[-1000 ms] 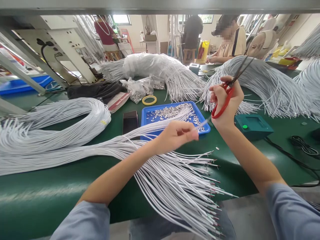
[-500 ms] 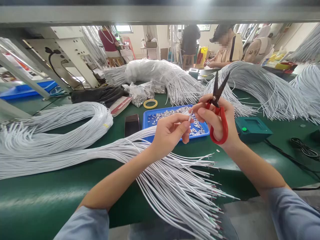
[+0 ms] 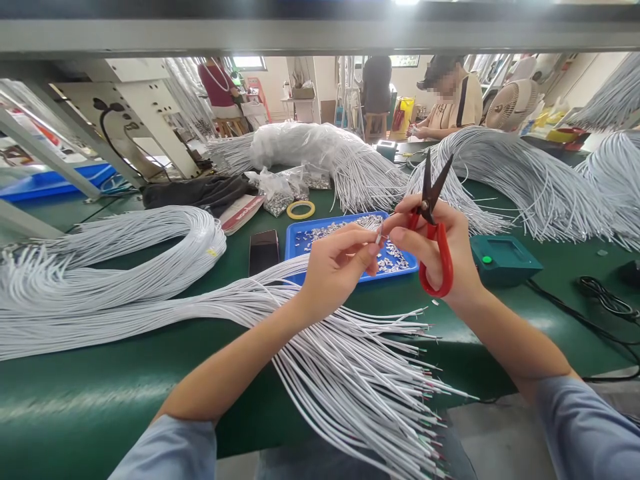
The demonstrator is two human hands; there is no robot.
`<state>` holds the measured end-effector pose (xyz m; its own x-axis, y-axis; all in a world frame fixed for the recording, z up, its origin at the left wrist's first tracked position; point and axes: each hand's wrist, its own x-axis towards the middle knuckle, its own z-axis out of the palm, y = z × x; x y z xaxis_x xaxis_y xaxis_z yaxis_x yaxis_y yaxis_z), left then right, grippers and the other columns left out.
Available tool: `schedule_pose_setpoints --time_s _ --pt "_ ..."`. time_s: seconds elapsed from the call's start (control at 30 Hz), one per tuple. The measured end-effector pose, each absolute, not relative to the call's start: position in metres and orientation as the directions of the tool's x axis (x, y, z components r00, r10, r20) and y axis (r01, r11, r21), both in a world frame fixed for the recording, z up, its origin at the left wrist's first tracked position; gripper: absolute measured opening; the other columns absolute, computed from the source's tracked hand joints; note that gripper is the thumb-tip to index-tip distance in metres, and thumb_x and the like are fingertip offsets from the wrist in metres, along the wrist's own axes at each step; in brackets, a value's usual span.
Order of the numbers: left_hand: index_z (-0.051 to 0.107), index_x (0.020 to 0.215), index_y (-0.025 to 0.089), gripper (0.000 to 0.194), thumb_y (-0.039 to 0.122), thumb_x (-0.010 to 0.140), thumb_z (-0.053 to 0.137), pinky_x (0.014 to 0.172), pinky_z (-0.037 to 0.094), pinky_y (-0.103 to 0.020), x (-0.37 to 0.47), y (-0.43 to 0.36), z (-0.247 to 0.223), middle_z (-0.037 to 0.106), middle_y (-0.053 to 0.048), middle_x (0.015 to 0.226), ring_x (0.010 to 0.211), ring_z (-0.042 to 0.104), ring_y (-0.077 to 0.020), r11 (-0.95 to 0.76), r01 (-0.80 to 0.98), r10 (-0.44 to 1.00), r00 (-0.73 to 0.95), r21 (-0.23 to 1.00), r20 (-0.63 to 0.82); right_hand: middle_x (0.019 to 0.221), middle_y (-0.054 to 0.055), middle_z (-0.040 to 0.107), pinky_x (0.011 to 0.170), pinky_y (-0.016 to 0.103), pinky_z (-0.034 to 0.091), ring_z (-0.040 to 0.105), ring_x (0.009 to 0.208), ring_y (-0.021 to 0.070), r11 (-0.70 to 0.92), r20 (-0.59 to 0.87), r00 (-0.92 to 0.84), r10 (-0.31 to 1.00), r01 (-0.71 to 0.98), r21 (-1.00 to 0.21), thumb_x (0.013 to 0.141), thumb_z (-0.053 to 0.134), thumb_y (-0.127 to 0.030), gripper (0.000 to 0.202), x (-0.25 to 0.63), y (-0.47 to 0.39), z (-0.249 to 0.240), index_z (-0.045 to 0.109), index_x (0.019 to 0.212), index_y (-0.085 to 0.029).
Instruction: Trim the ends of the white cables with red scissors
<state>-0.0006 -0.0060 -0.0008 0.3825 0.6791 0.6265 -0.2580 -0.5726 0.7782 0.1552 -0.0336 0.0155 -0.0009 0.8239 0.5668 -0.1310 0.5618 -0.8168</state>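
Note:
My left hand (image 3: pixel 340 267) pinches the end of a white cable (image 3: pixel 380 238) between thumb and fingertips, over the blue tray (image 3: pixel 289 250). Around the handles of red-handled scissors (image 3: pixel 444 263) my right hand (image 3: pixel 455 247) is closed, with the dark blades spread and pointing up. The right thumb and fingertip are close to the thin wires at the cable end; whether they grip them I cannot tell. Small metal parts (image 3: pixel 320 233) lie scattered in the tray. Below my hands a bundle of white cables (image 3: pixel 345 353) fans out, with stripped, coloured wire tips.
A phone (image 3: pixel 264 252), a yellow tape roll (image 3: pixel 301 210) and bags of metal parts (image 3: pixel 277 197) lie near the tray. At right sits a green device (image 3: pixel 506 259) with black cords. Coiled cable bundles (image 3: pixel 160 260) line the table. A co-worker (image 3: pixel 453 100) sits across.
The right hand and scissors have tilted slightly and dropped a little, with the right thumb now nearer the cable end. The left hand has barely moved.

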Motion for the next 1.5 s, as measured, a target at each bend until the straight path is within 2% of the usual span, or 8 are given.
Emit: schedule_pose_setpoints --time_s 0.23,0.47,0.57,0.67,1.0,1.3,1.5 --pt "0.070 0.075 0.015 0.012 0.025 0.079 0.072 0.046 0.052 -0.016 -0.0017 -0.0065 0.0009 0.061 0.002 0.061 0.050 0.059 -0.0058 -0.587 -0.197 0.711 0.338 0.785 0.617 0.077 -0.003 0.070 0.062 0.028 0.056 0.070 0.071 0.0132 0.598 0.599 0.027 0.800 0.038 -0.800 0.076 0.074 -0.029 0.020 0.1558 -0.0330 0.0149 0.060 0.091 -0.027" --pt "0.069 0.070 0.015 0.016 0.028 0.076 0.076 0.043 0.051 -0.015 -0.0008 -0.0059 0.0030 0.059 0.004 0.058 0.044 0.059 -0.0051 -0.596 -0.193 0.723 0.293 0.779 0.626 0.080 -0.002 0.073 0.066 0.031 0.057 0.066 0.068 0.0126 0.712 0.746 0.113 0.657 0.232 -0.662 0.078 0.070 -0.019 0.017 0.1518 -0.0367 0.0138 0.062 0.091 -0.026" --pt "0.069 0.071 0.015 0.015 0.028 0.077 0.075 0.042 0.050 -0.015 -0.0005 -0.0058 0.0021 0.058 0.004 0.058 0.044 0.059 -0.0051 -0.592 -0.198 0.722 0.301 0.781 0.623 0.084 -0.001 0.073 0.068 0.031 0.057 0.065 0.070 0.0124 0.744 0.777 0.127 0.617 0.228 -0.628 0.076 0.071 -0.016 0.020 0.1510 -0.0381 0.0131 0.062 0.092 -0.025" --pt "0.070 0.073 0.015 0.011 0.025 0.077 0.074 0.042 0.050 -0.015 -0.0004 -0.0062 0.0003 0.058 0.004 0.061 0.045 0.059 -0.0051 -0.586 -0.199 0.724 0.307 0.785 0.618 0.081 -0.003 0.072 0.067 0.028 0.056 0.064 0.068 0.0105 0.724 0.754 0.110 0.648 0.218 -0.655 0.075 0.071 -0.015 0.021 0.1510 -0.0379 0.0130 0.063 0.092 -0.024" --pt "0.072 0.072 0.015 0.005 0.018 0.075 0.075 0.042 0.051 -0.015 0.0020 -0.0072 -0.0015 0.058 0.003 0.063 0.046 0.059 -0.0050 -0.598 -0.148 0.739 0.279 0.788 0.613 0.072 -0.004 0.066 0.056 0.026 0.049 0.061 0.063 0.0098 0.663 0.713 0.124 0.690 0.286 -0.692 0.071 0.077 -0.025 0.020 0.1496 -0.0373 0.0138 0.062 0.085 -0.023" --pt "0.074 0.082 0.018 0.018 0.035 0.077 0.074 0.041 0.049 -0.016 0.0007 -0.0048 -0.0033 0.058 0.003 0.061 0.044 0.060 -0.0064 -0.608 -0.202 0.700 0.321 0.768 0.638 0.072 -0.004 0.066 0.061 0.027 0.055 0.063 0.064 0.0111 0.623 0.661 0.121 0.741 0.245 -0.743 0.071 0.077 -0.027 0.021 0.1485 -0.0385 0.0161 0.061 0.084 -0.025" --pt "0.073 0.082 0.019 0.012 0.030 0.081 0.071 0.042 0.049 -0.016 -0.0013 -0.0030 -0.0017 0.059 0.003 0.062 0.045 0.059 -0.0053 -0.613 -0.209 0.700 0.304 0.762 0.646 0.075 -0.004 0.068 0.064 0.028 0.054 0.066 0.069 0.0117 0.640 0.678 0.076 0.731 0.269 -0.720 0.077 0.070 -0.022 0.016 0.1553 -0.0333 0.0173 0.061 0.090 -0.025"
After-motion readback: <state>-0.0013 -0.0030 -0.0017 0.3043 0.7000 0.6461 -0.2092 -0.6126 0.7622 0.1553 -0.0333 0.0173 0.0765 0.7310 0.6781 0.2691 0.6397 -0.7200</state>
